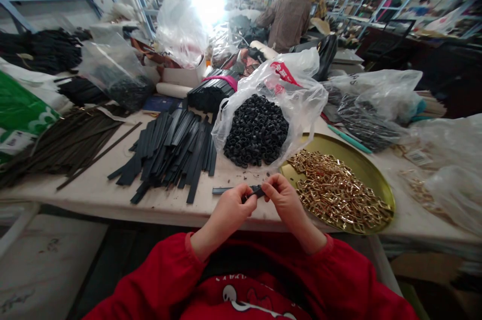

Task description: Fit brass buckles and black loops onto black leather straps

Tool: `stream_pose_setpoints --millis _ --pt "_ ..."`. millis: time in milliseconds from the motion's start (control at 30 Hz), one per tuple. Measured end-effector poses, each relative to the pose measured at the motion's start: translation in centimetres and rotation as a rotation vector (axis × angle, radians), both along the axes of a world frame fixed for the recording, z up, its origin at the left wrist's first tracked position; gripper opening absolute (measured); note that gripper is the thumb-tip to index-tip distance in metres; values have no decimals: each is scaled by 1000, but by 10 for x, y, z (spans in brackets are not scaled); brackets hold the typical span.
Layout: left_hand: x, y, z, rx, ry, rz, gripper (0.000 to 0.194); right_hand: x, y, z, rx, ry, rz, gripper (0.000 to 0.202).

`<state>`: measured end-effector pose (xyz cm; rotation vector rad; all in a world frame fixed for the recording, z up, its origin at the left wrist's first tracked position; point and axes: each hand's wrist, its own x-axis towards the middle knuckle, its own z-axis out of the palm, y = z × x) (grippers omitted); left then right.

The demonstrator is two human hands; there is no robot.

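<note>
Near the table's front edge, my left hand (234, 209) pinches a dark strip (222, 190) whose flat end sticks out to the left. My right hand (281, 195) has thumb and finger closed on the strip's other end, close beside the left fingertips. Just beyond my hands, small black loops (256, 132) fill an open clear plastic bag (301, 94). Many black strips (173, 144) lie in a loose pile to the left. Gold metal buckles (342, 189) are heaped on a round gold tray (380, 174) to the right.
Long brown strips (75, 139) and a green bag (22, 109) are at the far left. A teal tool (349, 138) lies behind the tray. Plastic bags (376, 104) crowd the right side. A person (289, 19) is beyond the table with their back turned.
</note>
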<state>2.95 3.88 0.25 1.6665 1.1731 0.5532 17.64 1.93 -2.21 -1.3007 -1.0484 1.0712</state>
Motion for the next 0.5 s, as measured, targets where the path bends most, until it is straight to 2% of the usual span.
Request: stream_pose_setpoints --millis 167,300,367,433,500 --pt "4 -6 1 -127 -101 7 16 -6 -9 -3 -44 142 36 30" --pt "3 -9 -1 -72 -115 -5 17 -11 -13 -9 -182 414 73 31" --pt "-1 -10 -2 -55 -103 -56 15 -11 -14 -11 -266 536 94 33" --pt "-6 -11 -3 -81 -122 -112 13 -11 -15 -12 -314 564 78 33" --pt "-10 -11 -7 -130 -172 -120 24 -13 -16 -11 -296 492 57 32"
